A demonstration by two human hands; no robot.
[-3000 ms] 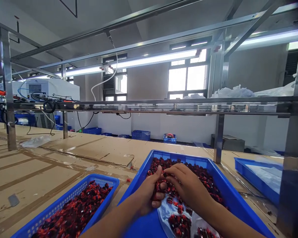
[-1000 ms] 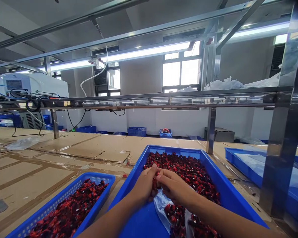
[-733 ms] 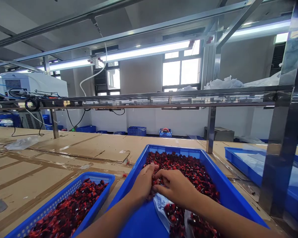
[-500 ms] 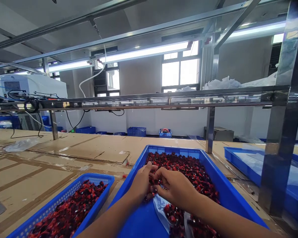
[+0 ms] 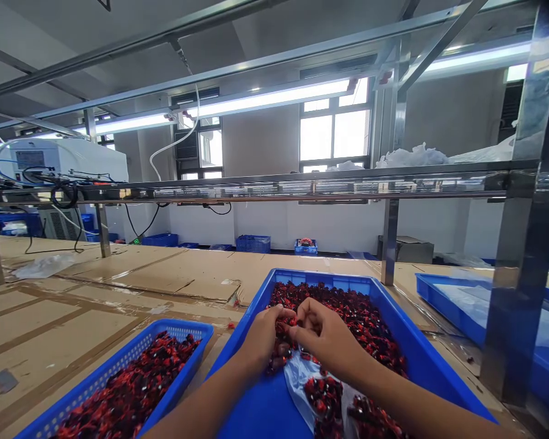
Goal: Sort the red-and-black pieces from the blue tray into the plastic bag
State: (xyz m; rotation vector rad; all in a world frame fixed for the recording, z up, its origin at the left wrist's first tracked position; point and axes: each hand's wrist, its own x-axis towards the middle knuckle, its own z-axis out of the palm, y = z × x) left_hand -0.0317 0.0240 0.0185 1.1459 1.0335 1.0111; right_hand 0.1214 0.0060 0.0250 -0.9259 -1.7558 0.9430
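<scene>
- Hands, 2: the left hand and right hand are held together over the tray, forearms angled in from the lower corners, palms turned inward.
- Grip: both hands are clenched, with a small clump of red-and-black pieces held between the fingers, just above the heap.
- Blue plastic tray, 1: set directly beneath the hands on the worktop, which is covered in cardboard; the same pieces are heaped in it.
- Clear plastic bag, 1: lying in the tray, just below the right hand, with pieces on and around it.
- Blue perforated basket, 1: placed left of the tray, filled with similar pieces.
- Blue tray, 1: placed to the right, lined with clear plastic sheeting.
- Blue crates, 3: seen along the far wall, beyond the worktop.
</scene>
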